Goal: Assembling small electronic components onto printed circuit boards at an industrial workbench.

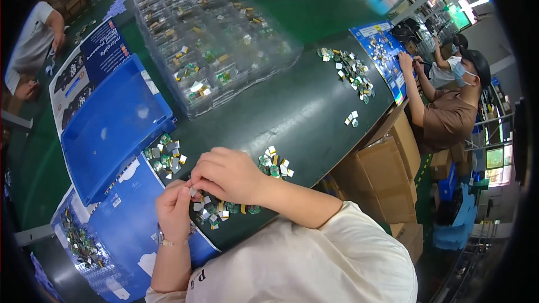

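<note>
My left hand (173,212) and my right hand (229,175) meet over the near edge of the dark green table, fingertips pinched together. Between them is a small grey-white piece (193,192), mostly covered by the fingers. Beneath and beside my hands lies a pile of small green circuit boards (212,213) with white and grey squares and yellow strips. Another such pile (165,154) lies beyond my left hand. Just past my right wrist is a third small pile (275,163).
A blue plastic bin (115,126) stands at left on printed blue sheets (132,219). Stacked clear compartment trays (224,50) hold many boards at the back. More boards (353,76) lie at right. Cardboard boxes (382,168) stand beside the table. A masked co-worker (449,106) works at right; another person (33,50) at far left.
</note>
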`<act>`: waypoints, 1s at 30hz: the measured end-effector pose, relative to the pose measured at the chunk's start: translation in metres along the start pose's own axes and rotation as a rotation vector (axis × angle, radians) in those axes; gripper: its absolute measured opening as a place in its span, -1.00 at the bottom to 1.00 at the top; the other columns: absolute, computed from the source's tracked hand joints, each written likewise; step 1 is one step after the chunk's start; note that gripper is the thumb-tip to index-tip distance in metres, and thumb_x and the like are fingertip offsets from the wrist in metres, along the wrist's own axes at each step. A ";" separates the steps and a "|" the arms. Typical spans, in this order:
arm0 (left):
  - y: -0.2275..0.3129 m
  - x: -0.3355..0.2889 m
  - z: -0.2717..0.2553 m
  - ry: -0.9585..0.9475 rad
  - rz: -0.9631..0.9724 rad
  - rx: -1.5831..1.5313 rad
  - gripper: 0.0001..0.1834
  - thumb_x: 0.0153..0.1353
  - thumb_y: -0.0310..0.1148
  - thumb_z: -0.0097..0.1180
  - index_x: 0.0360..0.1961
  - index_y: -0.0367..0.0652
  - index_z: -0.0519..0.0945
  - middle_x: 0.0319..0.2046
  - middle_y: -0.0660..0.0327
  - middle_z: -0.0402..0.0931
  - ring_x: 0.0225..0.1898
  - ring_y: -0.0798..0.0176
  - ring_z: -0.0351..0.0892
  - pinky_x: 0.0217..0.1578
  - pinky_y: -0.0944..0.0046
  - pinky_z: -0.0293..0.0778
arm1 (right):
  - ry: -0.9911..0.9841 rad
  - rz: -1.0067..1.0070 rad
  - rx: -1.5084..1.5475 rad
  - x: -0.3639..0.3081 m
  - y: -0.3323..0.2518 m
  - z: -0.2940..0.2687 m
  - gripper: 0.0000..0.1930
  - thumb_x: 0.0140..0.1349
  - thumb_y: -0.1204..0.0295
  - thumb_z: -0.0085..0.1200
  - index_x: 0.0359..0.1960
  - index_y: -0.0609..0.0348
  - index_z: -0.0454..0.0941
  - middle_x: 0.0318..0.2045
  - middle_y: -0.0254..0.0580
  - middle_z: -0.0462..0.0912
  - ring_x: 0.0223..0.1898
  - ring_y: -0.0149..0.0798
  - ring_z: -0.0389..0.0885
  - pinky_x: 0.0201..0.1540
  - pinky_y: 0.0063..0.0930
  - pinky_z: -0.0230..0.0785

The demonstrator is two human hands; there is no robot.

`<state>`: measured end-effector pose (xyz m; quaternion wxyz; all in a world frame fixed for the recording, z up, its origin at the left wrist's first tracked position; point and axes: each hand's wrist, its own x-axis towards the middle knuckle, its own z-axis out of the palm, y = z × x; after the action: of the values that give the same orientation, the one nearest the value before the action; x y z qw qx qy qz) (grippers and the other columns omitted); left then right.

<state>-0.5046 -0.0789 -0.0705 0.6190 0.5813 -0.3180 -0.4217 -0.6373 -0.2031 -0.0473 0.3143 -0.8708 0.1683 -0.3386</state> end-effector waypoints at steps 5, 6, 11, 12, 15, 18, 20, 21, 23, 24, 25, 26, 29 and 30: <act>-0.002 0.003 -0.007 -0.074 0.010 0.033 -0.77 0.29 -0.45 0.01 -0.43 -0.39 0.59 -0.44 0.19 0.54 -0.39 0.38 0.49 -0.34 0.43 0.38 | -0.071 -0.022 -0.011 0.006 -0.002 0.000 -0.84 -0.05 0.41 0.25 -0.44 0.00 0.51 -0.45 -0.33 0.53 -0.42 -0.16 0.50 -0.38 -0.35 0.37; 0.000 0.004 -0.004 -0.079 -0.021 0.014 -0.81 0.28 -0.47 0.03 -0.38 -0.40 0.61 -0.43 0.18 0.54 -0.37 0.38 0.49 -0.33 0.43 0.38 | -0.057 -0.033 -0.053 0.008 -0.001 -0.002 -0.84 -0.06 0.43 0.25 -0.45 0.02 0.50 -0.46 -0.30 0.53 -0.42 -0.15 0.51 -0.38 -0.35 0.37; 0.005 0.004 -0.001 -0.100 0.026 -0.085 -0.80 0.26 -0.52 0.05 -0.13 -0.36 0.61 -0.31 0.19 0.56 -0.31 0.41 0.51 -0.32 0.45 0.40 | -0.056 -0.090 -0.034 0.009 0.000 0.001 -0.80 -0.12 0.52 0.26 -0.45 0.06 0.48 -0.48 -0.28 0.53 -0.44 -0.14 0.51 -0.40 -0.32 0.36; 0.005 0.003 -0.002 -0.101 0.008 -0.139 -0.79 0.27 -0.51 0.04 -0.11 -0.35 0.61 -0.31 0.20 0.56 -0.30 0.42 0.51 -0.32 0.46 0.40 | -0.044 -0.092 -0.067 0.009 -0.003 0.001 -0.79 -0.12 0.53 0.26 -0.45 0.05 0.47 -0.47 -0.28 0.53 -0.44 -0.14 0.51 -0.40 -0.32 0.36; 0.003 0.001 -0.006 -0.125 -0.049 -0.251 -0.74 0.29 -0.48 0.04 -0.02 -0.32 0.57 -0.30 0.22 0.56 -0.29 0.44 0.52 -0.32 0.47 0.41 | -0.015 -0.101 -0.076 0.009 -0.006 0.003 -0.80 -0.11 0.50 0.27 -0.44 0.04 0.51 -0.44 -0.31 0.56 -0.42 -0.18 0.52 -0.35 -0.34 0.34; 0.005 0.000 -0.001 -0.083 -0.037 -0.353 -0.64 0.30 -0.45 0.03 0.12 -0.27 0.47 -0.29 0.25 0.56 -0.27 0.45 0.53 -0.28 0.46 0.45 | 0.052 -0.113 -0.117 0.011 -0.009 0.004 -0.75 -0.12 0.41 0.32 -0.34 0.01 0.60 -0.41 -0.35 0.58 -0.41 -0.23 0.51 -0.30 -0.37 0.32; 0.001 0.002 0.000 -0.059 -0.029 -0.427 -0.60 0.29 -0.46 0.03 0.16 -0.25 0.41 -0.26 0.22 0.57 -0.25 0.42 0.55 -0.23 0.43 0.48 | 0.011 -0.185 -0.151 0.014 -0.011 0.003 -0.67 -0.16 0.35 0.35 -0.27 -0.01 0.64 -0.38 -0.38 0.59 -0.41 -0.23 0.51 -0.28 -0.37 0.34; 0.001 0.004 0.003 -0.033 -0.033 -0.506 -0.63 0.29 -0.48 0.04 0.12 -0.25 0.42 -0.24 0.20 0.58 -0.23 0.40 0.56 -0.21 0.41 0.50 | 0.020 -0.185 -0.155 0.016 -0.013 0.003 -0.65 -0.19 0.33 0.38 -0.27 -0.02 0.66 -0.38 -0.38 0.61 -0.40 -0.23 0.52 -0.27 -0.37 0.37; 0.004 0.007 0.002 -0.040 -0.055 -0.641 -0.71 0.26 -0.51 0.06 0.02 -0.25 0.46 -0.22 0.15 0.59 -0.19 0.35 0.59 -0.14 0.34 0.54 | 0.026 -0.218 -0.183 0.018 -0.010 0.003 -0.66 -0.17 0.32 0.36 -0.27 -0.03 0.65 -0.36 -0.40 0.63 -0.37 -0.26 0.54 -0.28 -0.39 0.39; 0.004 0.008 0.000 -0.027 -0.045 -0.638 -0.71 0.26 -0.51 0.06 0.02 -0.25 0.46 -0.22 0.15 0.59 -0.19 0.35 0.59 -0.14 0.34 0.54 | 0.038 -0.240 -0.216 0.019 -0.009 0.004 -0.68 -0.15 0.32 0.35 -0.27 -0.04 0.63 -0.34 -0.42 0.64 -0.34 -0.28 0.56 -0.30 -0.41 0.41; 0.002 0.009 -0.002 -0.053 -0.050 -0.662 -0.70 0.26 -0.51 0.07 0.02 -0.25 0.46 -0.22 0.15 0.59 -0.20 0.35 0.59 -0.13 0.33 0.55 | 0.034 -0.235 -0.236 0.022 -0.012 0.004 -0.70 -0.16 0.34 0.36 -0.31 -0.02 0.64 -0.36 -0.41 0.66 -0.36 -0.29 0.58 -0.29 -0.42 0.42; 0.000 0.009 -0.005 -0.076 -0.053 -0.683 -0.70 0.26 -0.51 0.07 0.03 -0.25 0.47 -0.22 0.15 0.59 -0.20 0.35 0.60 -0.12 0.32 0.55 | 0.032 -0.250 -0.221 0.024 -0.014 0.006 -0.70 -0.16 0.34 0.36 -0.31 -0.02 0.64 -0.36 -0.41 0.66 -0.36 -0.29 0.58 -0.29 -0.42 0.42; -0.001 0.003 -0.010 -0.045 -0.087 -0.620 -0.70 0.28 -0.45 0.06 0.04 -0.26 0.49 -0.24 0.18 0.59 -0.22 0.37 0.60 -0.13 0.34 0.55 | 0.040 -0.234 -0.167 0.030 -0.022 0.013 -0.70 -0.20 0.39 0.40 -0.34 0.03 0.67 -0.39 -0.31 0.66 -0.38 -0.21 0.59 -0.29 -0.37 0.44; 0.000 0.000 -0.015 -0.021 -0.109 -0.576 -0.69 0.29 -0.43 0.05 0.04 -0.28 0.50 -0.24 0.19 0.59 -0.22 0.39 0.59 -0.13 0.37 0.54 | 0.034 -0.239 -0.164 0.029 -0.024 0.016 -0.70 -0.20 0.38 0.40 -0.34 0.05 0.67 -0.39 -0.29 0.67 -0.38 -0.19 0.60 -0.27 -0.35 0.45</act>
<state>-0.4912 -0.0725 -0.0720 0.7316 0.3936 -0.1598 -0.5332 -0.6033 -0.1928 -0.0268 0.1965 -0.9016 0.0957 -0.3734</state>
